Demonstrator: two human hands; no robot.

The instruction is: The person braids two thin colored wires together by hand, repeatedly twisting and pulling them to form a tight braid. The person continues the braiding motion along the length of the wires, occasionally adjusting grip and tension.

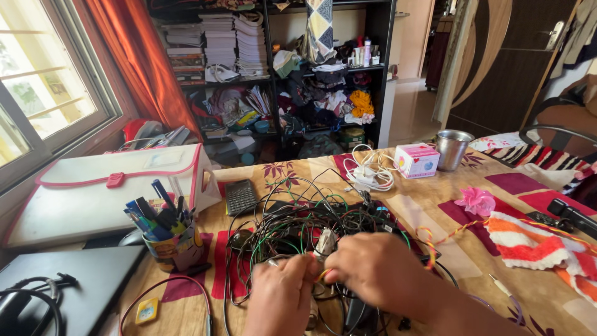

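Both hands' grip pinching wire tangle [298,233] | L hand [281,292] | R hand [373,267]

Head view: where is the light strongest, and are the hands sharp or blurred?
Head view: the window at the left is overexposed and washes out; the left hand and right hand, pinching wires in the cable tangle, look slightly soft; the shelf behind stays dimmer.
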